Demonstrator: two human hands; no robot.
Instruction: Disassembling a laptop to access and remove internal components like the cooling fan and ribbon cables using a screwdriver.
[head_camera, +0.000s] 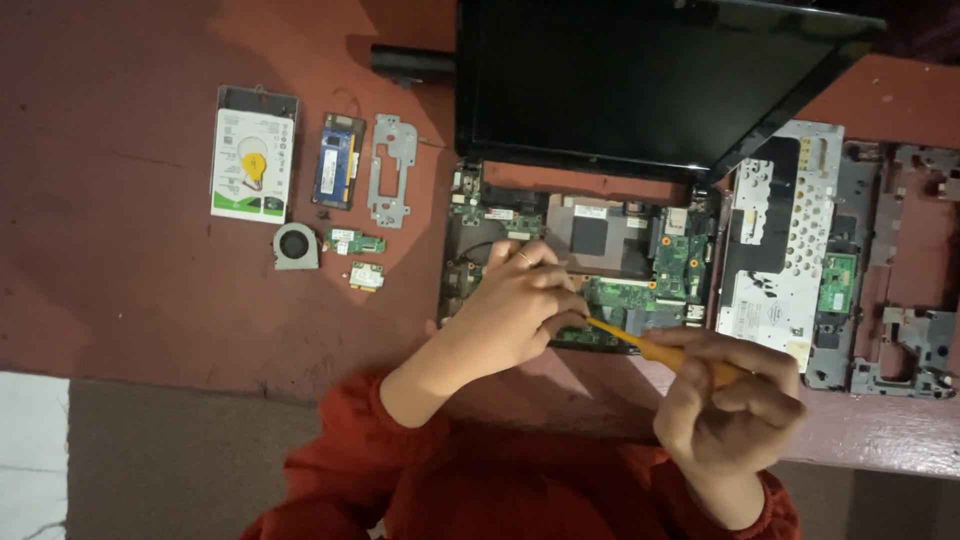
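We see the right hand (730, 405) curled shut round the orange handle of a screwdriver (655, 350), whose thin shaft slants up and left from that fist to the left hand (515, 310). The left hand rests on the front edge of the opened laptop base (580, 265), its fingers bent and pinched together about the screwdriver's tip, so we cannot tell whether they hold anything else. Under and just beyond these fingers lies the green board (640, 295); farther away from both hands the dark screen (640, 80) leans back. Right of the right hand lies a perforated metal cover (785, 230), and beyond it a grey plastic frame (900, 270). Well to the left of the left hand, on the red worktop (120, 280), we see a small fan (296, 246), two little cards (356, 256), a bracket (392, 168), a memory stick (338, 160) and a drive (253, 155).
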